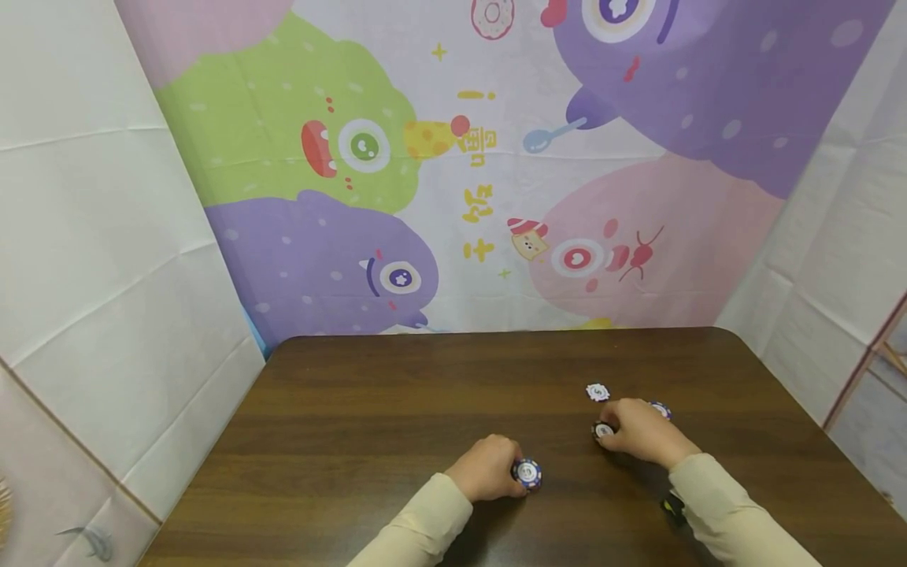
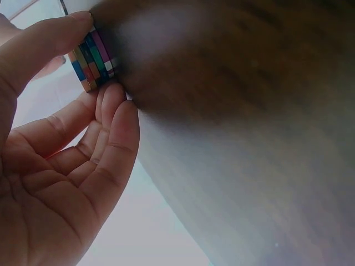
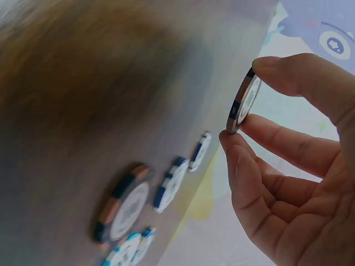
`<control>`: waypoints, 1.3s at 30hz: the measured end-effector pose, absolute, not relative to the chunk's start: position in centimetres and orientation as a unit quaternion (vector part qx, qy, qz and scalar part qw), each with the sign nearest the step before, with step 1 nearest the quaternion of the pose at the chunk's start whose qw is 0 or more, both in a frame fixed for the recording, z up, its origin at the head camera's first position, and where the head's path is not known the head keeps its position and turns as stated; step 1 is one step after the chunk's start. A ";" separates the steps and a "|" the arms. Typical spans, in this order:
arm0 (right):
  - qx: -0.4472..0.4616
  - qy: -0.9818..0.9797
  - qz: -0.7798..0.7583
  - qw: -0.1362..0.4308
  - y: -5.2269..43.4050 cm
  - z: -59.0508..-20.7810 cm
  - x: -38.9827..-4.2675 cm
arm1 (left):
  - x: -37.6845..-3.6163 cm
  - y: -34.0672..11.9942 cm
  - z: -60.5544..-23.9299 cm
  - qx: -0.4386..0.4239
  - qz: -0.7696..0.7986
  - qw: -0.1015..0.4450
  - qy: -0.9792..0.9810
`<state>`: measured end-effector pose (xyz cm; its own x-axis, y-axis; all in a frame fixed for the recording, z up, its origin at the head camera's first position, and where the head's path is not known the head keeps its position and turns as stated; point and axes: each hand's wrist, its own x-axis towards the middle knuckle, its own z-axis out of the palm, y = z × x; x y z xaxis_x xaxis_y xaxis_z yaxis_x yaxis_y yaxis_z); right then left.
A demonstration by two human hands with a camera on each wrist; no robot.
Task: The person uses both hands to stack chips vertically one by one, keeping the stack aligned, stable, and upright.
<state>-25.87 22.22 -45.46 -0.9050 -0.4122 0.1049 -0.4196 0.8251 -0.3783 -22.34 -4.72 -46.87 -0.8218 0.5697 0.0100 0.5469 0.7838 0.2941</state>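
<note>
Nearer the right edge of the brown bench [image 1: 397, 378], the right grip [image 1: 641, 429], spread chip-wide, pinches a round black-and-orange plastic chip [image 3: 244, 102]; its thin rim could slip. Farther left, the left grip [image 1: 487, 470] pinches a round multicoloured plastic-chip stack [image 1: 527, 474], which uneven pressure could skew.

Left hand [image 1: 485, 469]: pinch grip, thumb [image 2: 47, 41] opposed to the bent fingers [image 2: 123, 138], with the palm visible in the left wrist view. Left forearm, in a cream sleeve [image 1: 420, 526]: enters the head view at the lower edge and slants up to the right. Right hand [image 1: 645, 431]: pinch grip, thumb [image 3: 308, 75] set opposite the fingertips [image 3: 229, 139], finger joints bent. Right forearm, likewise sleeved: enters at lower right and slants up to the left. The right hand reaches farther forward; the hands are apart
</note>
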 end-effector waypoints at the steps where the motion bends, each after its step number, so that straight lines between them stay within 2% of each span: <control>1: 0.221 -0.955 0.199 0.011 22.0 -45.4 -25.9 | -22.3 -4.7 -46.8 0.296 0.143 0.039 0.944; 14: 0.239 -0.950 0.200 0.024 18.6 -43.7 -25.4 | -22.4 -4.8 -46.9 0.293 0.139 0.035 0.945; 23: 0.291 -0.937 0.188 0.041 16.5 -43.8 -24.9 | -22.4 -4.7 -47.0 0.293 0.141 0.039 0.945; 32: 0.324 -0.921 0.218 0.015 14.8 -44.1 -24.2 | -22.5 -4.7 -47.3 0.298 0.149 0.042 0.942; 39: 0.340 -0.910 0.236 -0.027 13.8 -44.6 -23.8 | -22.5 -4.8 -47.2 0.299 0.157 0.041 0.940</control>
